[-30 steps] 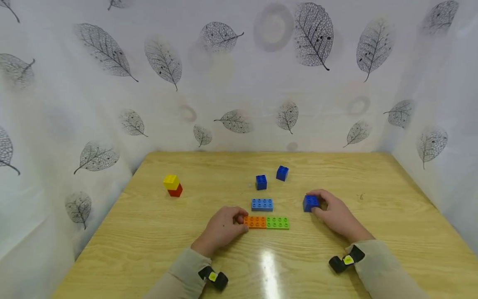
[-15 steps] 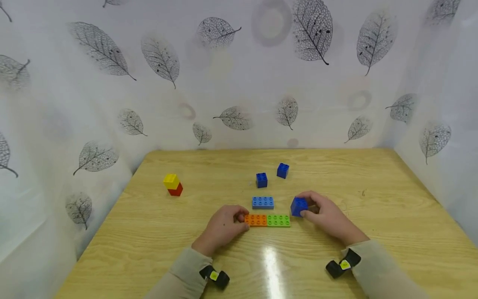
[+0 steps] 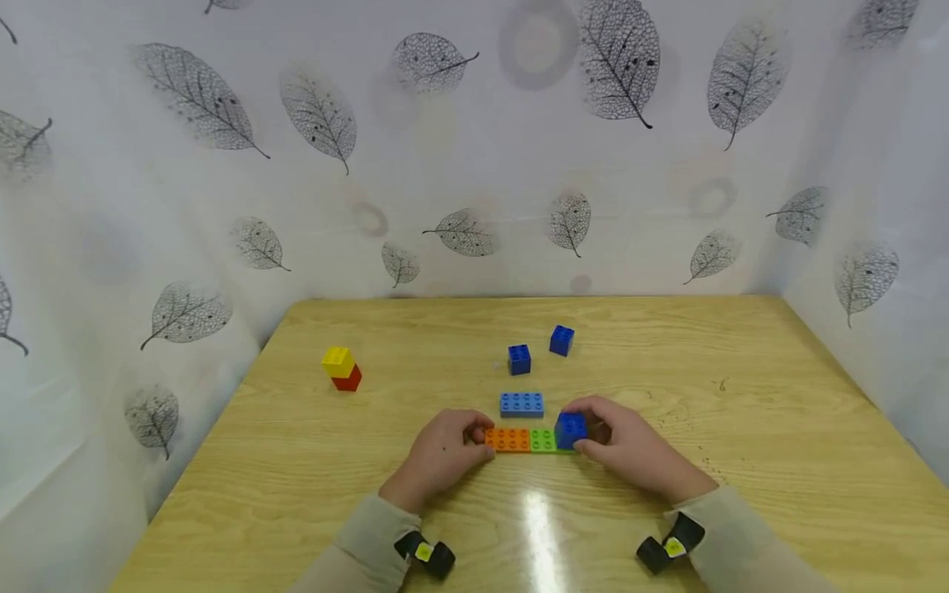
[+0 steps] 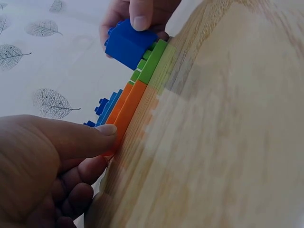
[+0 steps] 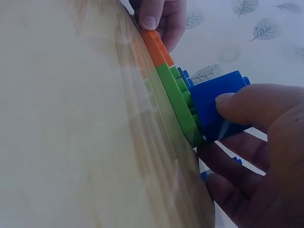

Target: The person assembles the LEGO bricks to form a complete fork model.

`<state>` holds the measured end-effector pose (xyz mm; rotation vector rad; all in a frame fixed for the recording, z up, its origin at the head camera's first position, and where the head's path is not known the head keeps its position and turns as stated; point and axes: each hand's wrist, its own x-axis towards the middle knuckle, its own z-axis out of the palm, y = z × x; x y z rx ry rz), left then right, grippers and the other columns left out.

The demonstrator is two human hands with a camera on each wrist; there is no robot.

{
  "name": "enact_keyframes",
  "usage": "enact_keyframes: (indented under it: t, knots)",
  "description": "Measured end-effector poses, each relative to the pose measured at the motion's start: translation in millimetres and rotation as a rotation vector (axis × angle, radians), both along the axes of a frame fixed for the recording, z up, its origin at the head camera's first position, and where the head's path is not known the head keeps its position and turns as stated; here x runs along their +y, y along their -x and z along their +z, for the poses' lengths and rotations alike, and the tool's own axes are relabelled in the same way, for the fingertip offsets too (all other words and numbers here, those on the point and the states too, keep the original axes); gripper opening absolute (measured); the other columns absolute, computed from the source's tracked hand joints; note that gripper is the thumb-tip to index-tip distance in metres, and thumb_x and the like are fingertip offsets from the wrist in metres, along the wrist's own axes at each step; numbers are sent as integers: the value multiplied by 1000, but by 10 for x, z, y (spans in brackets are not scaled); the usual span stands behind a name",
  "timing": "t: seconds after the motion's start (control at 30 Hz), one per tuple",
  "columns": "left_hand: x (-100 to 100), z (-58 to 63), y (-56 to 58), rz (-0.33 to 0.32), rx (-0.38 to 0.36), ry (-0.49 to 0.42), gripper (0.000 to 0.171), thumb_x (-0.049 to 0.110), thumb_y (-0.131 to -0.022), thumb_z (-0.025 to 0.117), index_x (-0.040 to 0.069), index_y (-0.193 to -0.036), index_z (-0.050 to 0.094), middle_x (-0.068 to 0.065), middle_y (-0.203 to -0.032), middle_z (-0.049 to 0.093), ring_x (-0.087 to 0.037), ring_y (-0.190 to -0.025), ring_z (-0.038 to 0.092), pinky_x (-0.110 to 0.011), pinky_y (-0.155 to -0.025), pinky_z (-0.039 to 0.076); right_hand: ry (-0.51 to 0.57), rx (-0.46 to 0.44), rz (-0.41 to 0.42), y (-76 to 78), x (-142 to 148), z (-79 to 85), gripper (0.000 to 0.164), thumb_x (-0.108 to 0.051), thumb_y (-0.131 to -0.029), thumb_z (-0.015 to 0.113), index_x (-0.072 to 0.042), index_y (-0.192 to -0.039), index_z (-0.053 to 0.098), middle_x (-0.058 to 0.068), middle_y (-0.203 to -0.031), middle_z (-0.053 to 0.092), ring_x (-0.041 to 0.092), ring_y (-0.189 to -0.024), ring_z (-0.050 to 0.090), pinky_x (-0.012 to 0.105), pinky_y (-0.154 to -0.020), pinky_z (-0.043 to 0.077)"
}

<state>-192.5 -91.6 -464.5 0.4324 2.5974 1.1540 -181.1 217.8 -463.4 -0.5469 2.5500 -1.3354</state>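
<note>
My left hand pinches the left end of a flat orange brick, thumb on the near side. A flat green brick sits end to end with the orange one, in line on the table. Between thumb and fingers my right hand holds a dark blue square brick over the right end of the green brick. In the right wrist view the blue brick stands slightly tilted against the green studs; whether it is fully seated I cannot tell.
A lighter blue brick lies just behind the orange and green row. Farther back are two dark blue square bricks. At the left, a yellow brick sits on a red brick. A leaf-patterned curtain borders the wooden table.
My right hand has carried the dark blue brick leftward from the table at the right to the green brick's right end. The left hand has stayed on the orange brick.
</note>
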Motion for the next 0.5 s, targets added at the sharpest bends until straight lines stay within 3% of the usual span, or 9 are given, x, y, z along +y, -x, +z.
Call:
enact_keyframes:
  t: [0.5]
  knots:
    - [-56,20,82,-25,0,12,25,25,-91,77,19,-115,72,11,-91,61,-14,-85,56,-36,-77,46,-96,70,7,16,-158,93,38,-18,-96,71,-18,-132,62,-2,-125,63,17,-107,64,33,-85,55]
